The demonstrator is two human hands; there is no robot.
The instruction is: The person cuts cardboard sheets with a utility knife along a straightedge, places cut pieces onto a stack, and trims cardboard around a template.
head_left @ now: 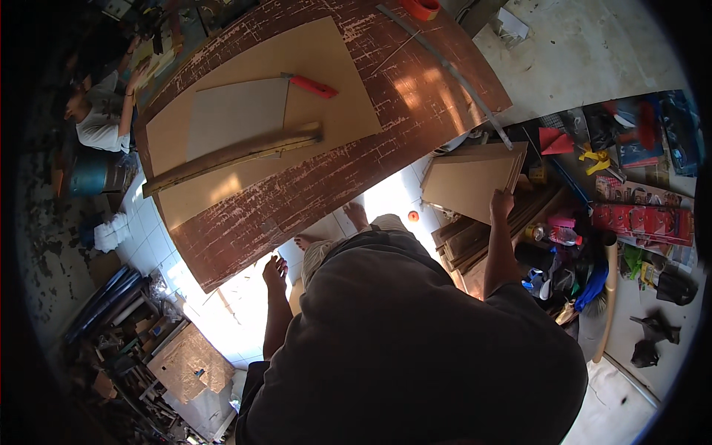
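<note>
1. Two bare hands show, and one is holding something: the right hand is closed on the lower right edge of a stack of brown boards – just how the fingers sit on it I cannot tell.
2. One hand is free: the left hand hangs just beside the table's near edge, fingers loosely curled and apart from everything.
3. Several boards make up that stack, tilted to the right of the table; their edges overlap too closely to count.
4. One worn red-brown table stands in front of the person, with one large brown sheet lying on it.
5. Three things lie on that sheet: one grey sheet, one red knife and one long wooden bar.
6. One metal ruler and one orange-red tape roll are at the table's far right – the ruler reaching past its edge.
7. One other person is at far left.
</note>
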